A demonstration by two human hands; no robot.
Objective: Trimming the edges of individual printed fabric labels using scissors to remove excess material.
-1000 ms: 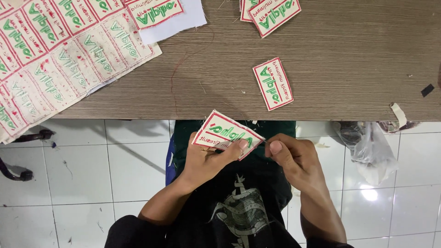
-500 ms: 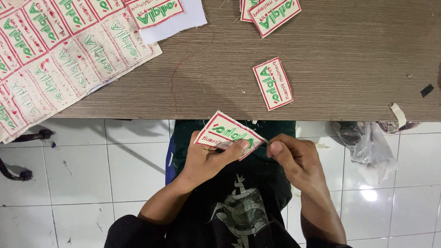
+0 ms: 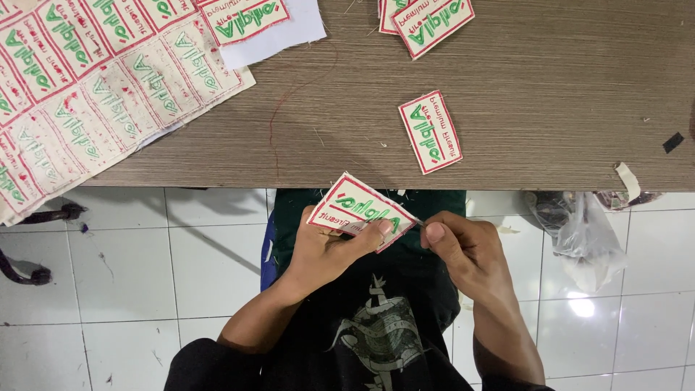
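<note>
Head view: left hand pinching embroidered patch just below desk's near edge; right hand gripping thin tool at patch's corner. Loose patch near desk edge; uncut sheet at left corner.

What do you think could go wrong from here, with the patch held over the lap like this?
The left hand pinches the embroidered patch only at its lower edge, off the wooden table, so it may slip and fall to the tiled floor. The right hand seems to work a thin tool at the patch's corner beside the left thumb, which might get nicked. A single patch lies near the table's edge and could be knocked off.
</note>
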